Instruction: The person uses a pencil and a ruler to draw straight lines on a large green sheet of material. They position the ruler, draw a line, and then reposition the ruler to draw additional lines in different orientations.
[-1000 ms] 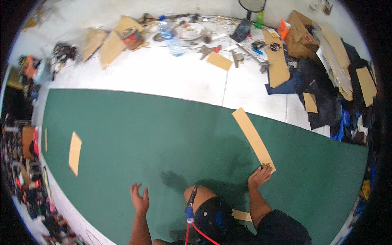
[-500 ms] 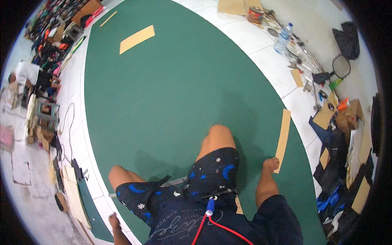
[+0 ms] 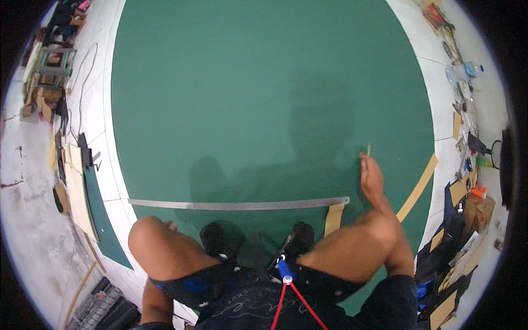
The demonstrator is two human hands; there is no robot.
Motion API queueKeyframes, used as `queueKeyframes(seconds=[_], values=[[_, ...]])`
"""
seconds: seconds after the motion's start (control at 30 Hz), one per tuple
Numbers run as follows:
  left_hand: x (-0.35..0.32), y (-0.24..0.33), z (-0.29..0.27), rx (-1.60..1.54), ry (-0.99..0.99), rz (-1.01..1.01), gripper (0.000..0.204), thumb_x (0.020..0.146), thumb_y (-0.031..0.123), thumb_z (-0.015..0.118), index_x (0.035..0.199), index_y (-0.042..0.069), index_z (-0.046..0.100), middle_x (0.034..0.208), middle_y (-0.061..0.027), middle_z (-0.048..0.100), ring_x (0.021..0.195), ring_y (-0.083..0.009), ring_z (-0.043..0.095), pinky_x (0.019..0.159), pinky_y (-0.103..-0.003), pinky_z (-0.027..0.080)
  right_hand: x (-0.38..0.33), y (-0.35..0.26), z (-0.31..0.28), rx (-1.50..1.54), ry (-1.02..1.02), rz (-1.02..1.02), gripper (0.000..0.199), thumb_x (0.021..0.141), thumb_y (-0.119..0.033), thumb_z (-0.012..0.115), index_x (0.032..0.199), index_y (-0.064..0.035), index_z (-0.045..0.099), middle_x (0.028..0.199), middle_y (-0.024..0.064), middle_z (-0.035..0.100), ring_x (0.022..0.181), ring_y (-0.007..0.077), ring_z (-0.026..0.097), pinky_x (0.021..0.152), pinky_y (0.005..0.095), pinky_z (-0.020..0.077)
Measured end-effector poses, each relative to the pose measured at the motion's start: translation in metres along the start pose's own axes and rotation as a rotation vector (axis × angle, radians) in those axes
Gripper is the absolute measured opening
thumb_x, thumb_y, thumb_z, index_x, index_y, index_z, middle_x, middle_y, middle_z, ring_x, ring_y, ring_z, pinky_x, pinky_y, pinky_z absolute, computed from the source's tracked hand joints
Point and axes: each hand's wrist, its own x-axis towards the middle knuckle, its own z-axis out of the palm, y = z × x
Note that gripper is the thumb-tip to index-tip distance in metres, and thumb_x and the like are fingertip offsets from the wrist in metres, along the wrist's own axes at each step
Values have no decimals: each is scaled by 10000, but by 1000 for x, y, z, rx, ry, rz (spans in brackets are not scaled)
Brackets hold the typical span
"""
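I squat on a large green mat [image 3: 264, 99], my knees filling the lower picture. My right hand [image 3: 372, 180] rests on the mat to the right, its fingers closed round a thin tan stick [image 3: 368, 149] that points away from me. A long metal ruler [image 3: 236, 205] lies flat across the mat just in front of my knees, its right end close to that hand. Only a few fingers of my left hand [image 3: 168, 224] show behind my left knee, near the ruler. A short cardboard piece [image 3: 333, 219] lies under the ruler's right end.
A long cardboard strip [image 3: 418, 188] lies slanted at the mat's right edge. Clutter lines the white floor on the right: a water bottle [image 3: 463, 71], tools, cardboard boxes [image 3: 477, 208]. On the left are a board and green offcut [image 3: 88, 203], a stool [image 3: 55, 60] and cables.
The view has swung left across the mat. My right hand has left the long cardboard strip and now sits on the mat with the stick. The metal ruler has come into view.
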Motion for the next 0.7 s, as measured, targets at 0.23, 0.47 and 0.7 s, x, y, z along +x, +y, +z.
queueKeyframes(seconds=[0.23, 0.47, 0.7], values=[[82, 73, -13, 56, 102, 105, 995, 899, 534, 734, 1563, -63, 296, 1601, -342, 272, 1480, -476, 320, 1212, -506, 318, -38, -57, 49, -122, -651, -349, 257, 891, -146, 661, 1139, -76, 655, 980, 124, 666, 916, 387, 626, 794, 532, 497], [85, 50, 23, 92, 271, 144, 982, 956, 532, 657, 1611, -41, 201, 1661, -320, 175, 1540, -481, 194, 1256, -577, 141, -144, -93, 87, -169, -439, -407, 407, 865, -137, 723, 1258, -84, 635, 1404, 152, 585, 1318, 393, 529, 1068, 562, 426], [102, 83, 19, 47, 372, 172, 909, 990, 514, 607, 1618, -15, 218, 1674, -295, 178, 1566, -438, 160, 1257, -594, 103, -105, -102, 108, -267, -321, -270, 410, 1009, -182, 590, 1401, -70, 545, 1553, 184, 476, 1460, 409, 410, 1230, 572, 259]])
